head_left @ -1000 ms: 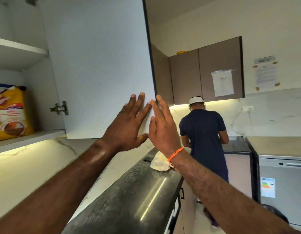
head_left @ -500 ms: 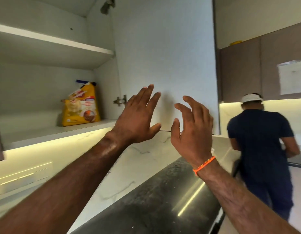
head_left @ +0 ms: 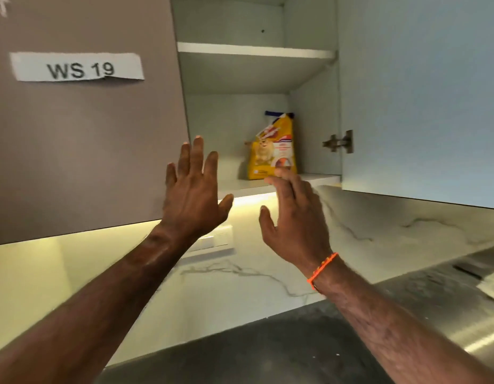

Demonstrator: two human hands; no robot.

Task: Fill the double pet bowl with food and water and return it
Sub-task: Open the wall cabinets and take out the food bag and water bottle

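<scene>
Reaching up for the yellow food bag (head_left: 273,151) is the step I think I am on. It stands upright on the low shelf (head_left: 317,178) of the open cupboard, near the right wall and toward the back.

Both hands are spread wide and hold nothing. My left hand (head_left: 194,195) is up by the edge of the brown door (head_left: 88,151). My right hand (head_left: 292,217) is in front of the shelf, and its fingertips (head_left: 280,173) cover the bottom of the bag from here. I cannot tell if they touch it yet.

To do it well, I would take the bag by both sides and lift it straight out so it does not tip and spill.

The double pet bowl is not in view, so I cannot say where it is. I cannot read the small words on the bag or tell if its top is open. The white door (head_left: 420,92) runs off the right edge.
</scene>
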